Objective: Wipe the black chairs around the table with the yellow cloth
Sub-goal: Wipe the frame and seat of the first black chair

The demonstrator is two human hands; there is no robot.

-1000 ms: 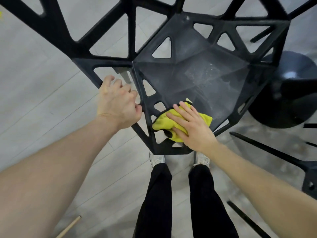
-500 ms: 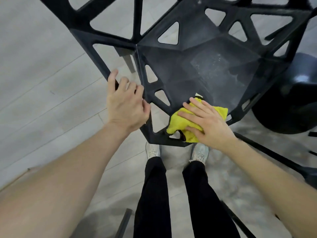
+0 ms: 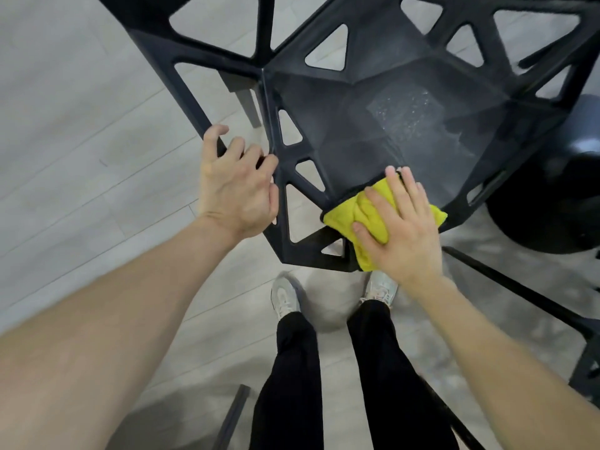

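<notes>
A black plastic chair (image 3: pixel 373 131) with triangular cut-outs fills the upper half of the head view; its dusty seat faces me. The crumpled yellow cloth (image 3: pixel 370 219) lies on the seat's near front edge. My right hand (image 3: pixel 401 228) presses flat on the cloth with straight, spread fingers. My left hand (image 3: pixel 238 186) grips the chair's left frame bar, fingers curled over it.
A round black table base (image 3: pixel 552 196) stands on the floor to the right. Thin black legs of another chair (image 3: pixel 519 293) cross the lower right. My own legs and pale shoes (image 3: pixel 285 300) stand just below the seat on the grey plank floor.
My right hand has slid the cloth to the right along the seat's front edge. The left hand keeps its hold on the frame. The view has tilted slightly.
</notes>
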